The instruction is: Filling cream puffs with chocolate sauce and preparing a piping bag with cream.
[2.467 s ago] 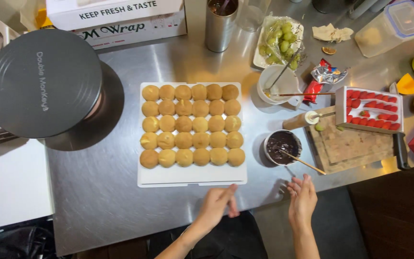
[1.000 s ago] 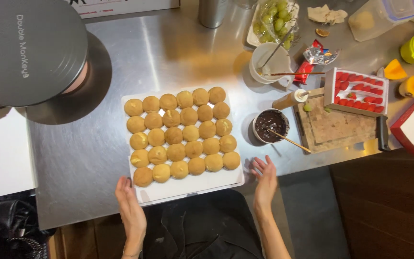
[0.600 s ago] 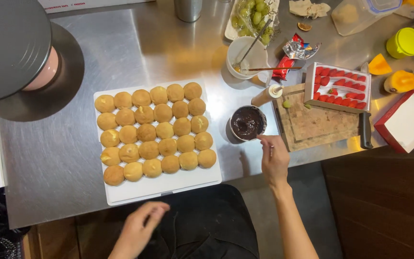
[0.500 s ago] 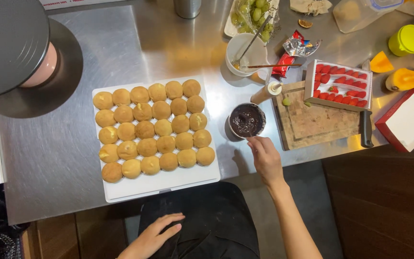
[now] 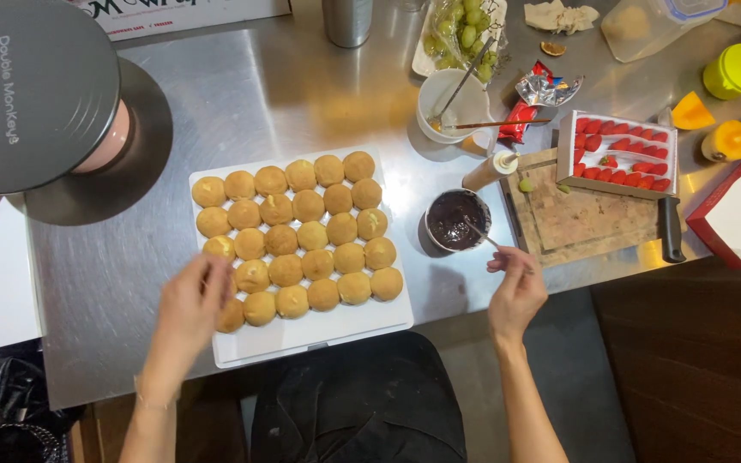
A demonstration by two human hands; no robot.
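On the steel bench (image 5: 250,103), a white tray (image 5: 319,330) near the front edge carries rows of round golden puffs (image 5: 302,231). The left hand (image 5: 192,300) reaches over the tray's front left corner, fingers curled down onto a puff there; whether it has actually gripped it cannot be told. The right hand (image 5: 516,287) hangs over the bench's front edge, just right of the tray, fingers pinched on the handle of a thin spoon (image 5: 484,236) whose tip sits in a small bowl of dark chocolate sauce (image 5: 456,219). Just right of the bowl lies a wooden cutting board (image 5: 593,219) bearing a box of strawberries (image 5: 623,154), with a black-handled knife (image 5: 669,227) at its right edge.
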